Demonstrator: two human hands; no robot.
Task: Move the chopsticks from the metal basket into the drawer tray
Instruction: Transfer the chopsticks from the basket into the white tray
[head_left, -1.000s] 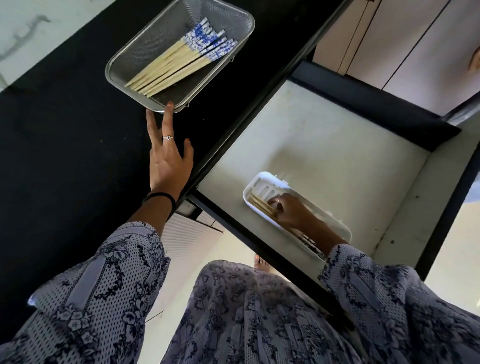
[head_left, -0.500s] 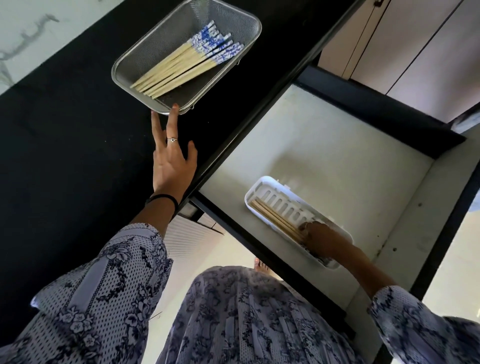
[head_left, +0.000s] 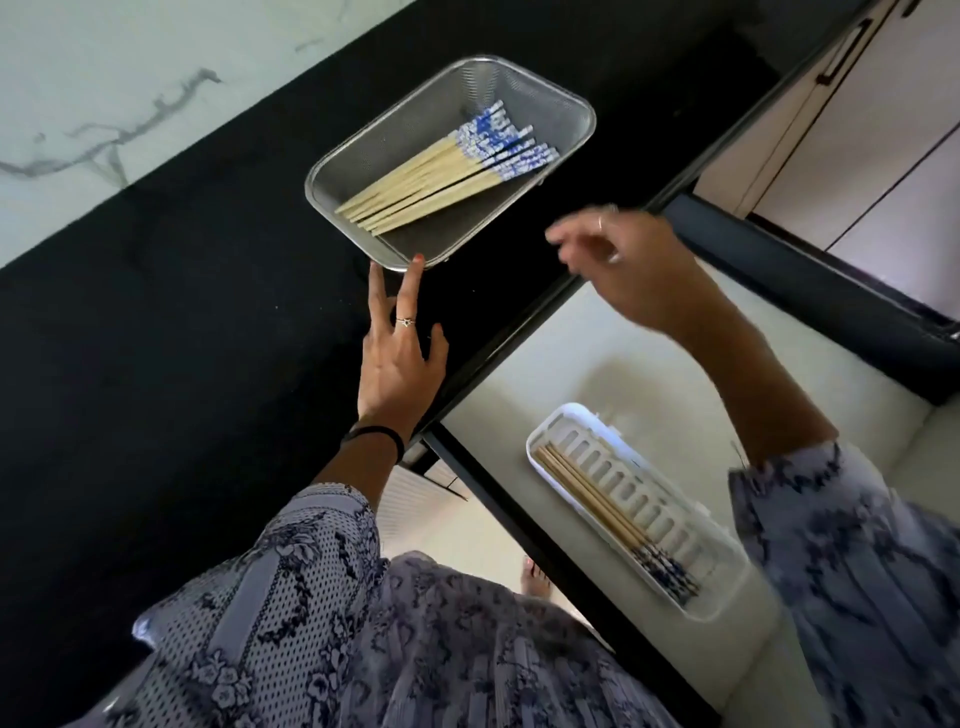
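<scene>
Head view: my empty, loose right hand is just right of the chopsticks, which point at it; my flat left hand touches the basket.

Blue-tipped bamboo chopsticks bundled in metal basket; few chopsticks in tray inside white drawer tray.

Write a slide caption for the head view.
Left hand touches the basket of chopsticks; empty right hand reaches toward it above the drawer tray.
</scene>
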